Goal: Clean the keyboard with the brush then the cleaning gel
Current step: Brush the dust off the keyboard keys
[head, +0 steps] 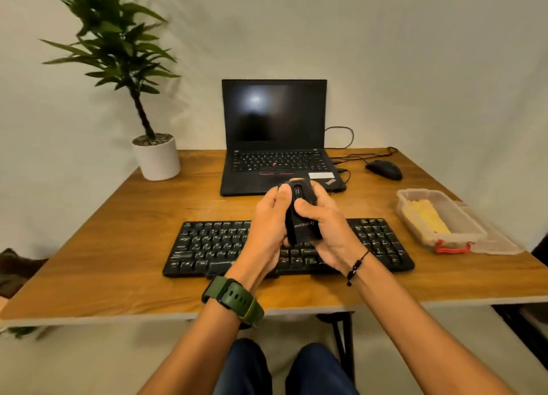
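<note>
Knees [284, 368] in dark trousers sit lowest in view, and above them both forearms reach over the table [98, 276] edge to a black brush case [301, 213] held up over the keyboard [213, 246]. Both hands are closed on it: the left hand [268, 222], with a green watch [232, 301] on its wrist, wraps the left side with the thumb up near a small slider, and the right hand [323, 225], with a beaded cord [357, 265] at its wrist, grips the right side and lower end. No bristles show, so I judge the brush is not yet opened or extended. If the slider sticks and the hands force it, the case could slip and drop onto the keys below; a sudden release could also send it toward the laptop [274, 133] just behind. Pale lettering runs along the case, too small and turned to read. Keyboard legends are blurred. A red dot sits mid-keys on the laptop and a slanted badge marks its corner, unreadable. At right, well apart, an open tub [439, 216] holds yellow gel [427, 218], its lid [498, 240] beside it; a mouse [384, 169] and plant [124, 68] stand further off.
</note>
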